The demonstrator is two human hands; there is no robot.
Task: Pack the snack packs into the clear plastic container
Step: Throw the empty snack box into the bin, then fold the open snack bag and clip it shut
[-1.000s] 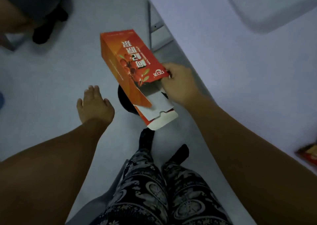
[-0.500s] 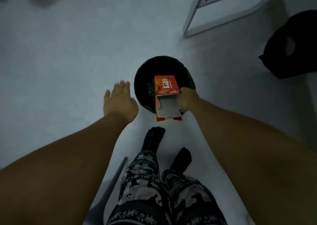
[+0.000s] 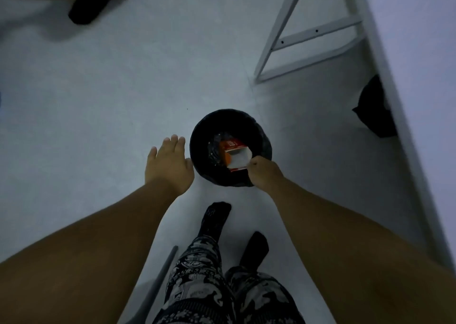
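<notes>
Just ahead of my right hand (image 3: 262, 173), down on the floor, sits the black bin (image 3: 265, 148), and I'm lowering the orange carton (image 3: 234, 156) into its mouth. The right hand has its fingers curled round the carton's near corner, pinching the white flap edge. My left hand (image 3: 169, 165) is off to the other side of the bin, fingers straight and spread, holding nothing, its thumb side close to the rim but, as far as I can tell, not touching.

Now the carton itself: it looks emptied, its open end turned up toward me so I'm looking into a pale, bare interior. Its long axis runs steeply down into the bin, printed end deepest, open end nearest my right hand, leaning a little away from me.

Where does that leave the job? I judge this as clearing away the outer packaging, a side step. The snack packs are not in sight from here, and neither is the clear plastic container, so I cannot say how many are packed or whether any remain. Only the table edge (image 3: 404, 101) shows off to the right of my right hand, its white frame (image 3: 318, 33) beyond the bin. What's left, I reckon, is to let go and get back to the table.
</notes>
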